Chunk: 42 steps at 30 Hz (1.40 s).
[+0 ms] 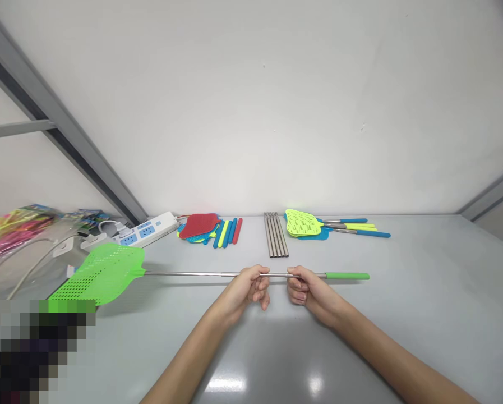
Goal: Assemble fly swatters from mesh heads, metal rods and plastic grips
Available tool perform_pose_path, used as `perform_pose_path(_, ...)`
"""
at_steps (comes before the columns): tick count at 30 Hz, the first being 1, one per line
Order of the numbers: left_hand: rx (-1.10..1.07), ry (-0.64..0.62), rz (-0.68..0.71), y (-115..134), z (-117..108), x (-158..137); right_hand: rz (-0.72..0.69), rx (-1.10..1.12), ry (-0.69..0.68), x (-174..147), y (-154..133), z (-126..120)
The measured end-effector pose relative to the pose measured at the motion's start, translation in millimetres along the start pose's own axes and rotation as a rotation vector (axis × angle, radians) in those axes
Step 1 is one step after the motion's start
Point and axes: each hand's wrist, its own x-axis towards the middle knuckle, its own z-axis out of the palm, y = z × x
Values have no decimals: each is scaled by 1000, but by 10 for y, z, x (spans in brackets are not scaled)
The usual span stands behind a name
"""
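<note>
Above the table (428, 297), the green swatter (192, 274) runs crosswise, left to right: its head (114, 272) well out past the left hand (250, 287), its handle (347, 276) just beyond the right hand (308, 287). Both hands pinch the rod (278, 275) between, thumbs on top.

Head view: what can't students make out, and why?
Head view throughout:
Green swatter head: lower corner masked by pixelation.
Metal rod: parts covered by left hand and right hand.
Lower swatter heads: mostly covered by red swatter head.
Bagged items: blurred, contents unclear, cut by left edge.
</note>
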Motion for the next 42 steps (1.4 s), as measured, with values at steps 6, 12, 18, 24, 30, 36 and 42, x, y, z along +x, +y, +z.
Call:
perform_pose_path(6, 16, 18, -9, 30, 3, -24, -5, -2, 10, -3, -22, 16)
perform_pose_path(12, 50, 49, -6, 60, -9, -39, 11, -12, 16, -3, -56, -15)
perform_pose_path(18, 63, 58, 13, 58, -51, -40, 0, -1, 40, -17, -86, -21)
perform_pose_path(24, 65, 63, 7, 89, -66, -57, -6, 5, 53, -15, -107, -41)
perform_pose_path(30, 83, 91, 13, 98, -89, -62, -22, -17, 51, -11, -123, -53)
perform_pose_path(36, 76, 78, 6, 101, -110, -62, -14, -26, 51, -16, -133, -50)
perform_pose_path(42, 53, 81, -3, 113, -119, -65, -17, -27, 40, -21, -145, -59)
